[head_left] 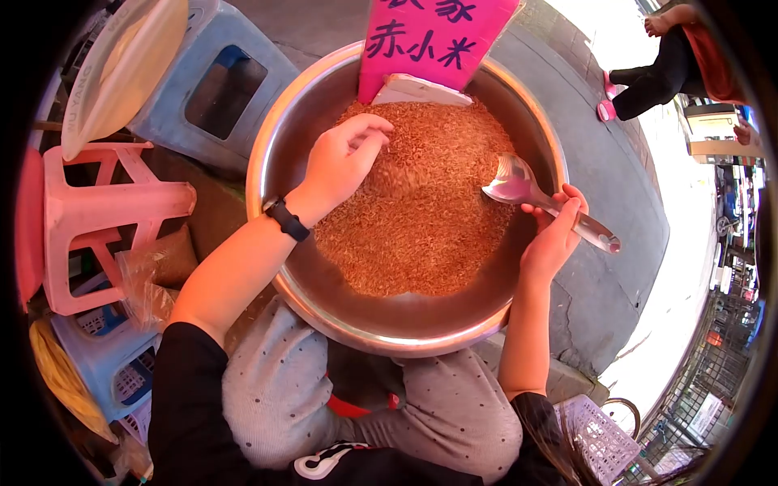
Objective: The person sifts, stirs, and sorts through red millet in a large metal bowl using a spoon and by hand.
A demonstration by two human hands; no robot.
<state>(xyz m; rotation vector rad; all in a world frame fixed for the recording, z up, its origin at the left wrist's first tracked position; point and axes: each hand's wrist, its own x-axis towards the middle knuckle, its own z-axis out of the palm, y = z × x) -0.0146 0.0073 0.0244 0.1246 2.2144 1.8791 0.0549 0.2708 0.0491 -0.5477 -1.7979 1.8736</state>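
Observation:
A wide metal bowl [304, 312] holds a heap of reddish-brown grain [405, 251]. My left hand [344, 154], with a black band on its wrist, hovers at the upper left of the heap, its fingers curled; whether grain is in them is hidden. Some grain just right of it looks blurred. My right hand [555, 235] grips the handle of a metal scoop [515, 182] at the bowl's right side, the scoop's head over the grain. A pink sign [429, 49] with black characters stands at the bowl's far side, behind a white piece [421, 91] on the grain.
At the left are a blue stool [174, 105], a pink stool [113, 194], a tilted pale basin [130, 65] and a plastic bag [158, 267]. A lilac basket [596, 437] sits at lower right. Another person [673, 69] is at the upper right, beyond the grey pavement.

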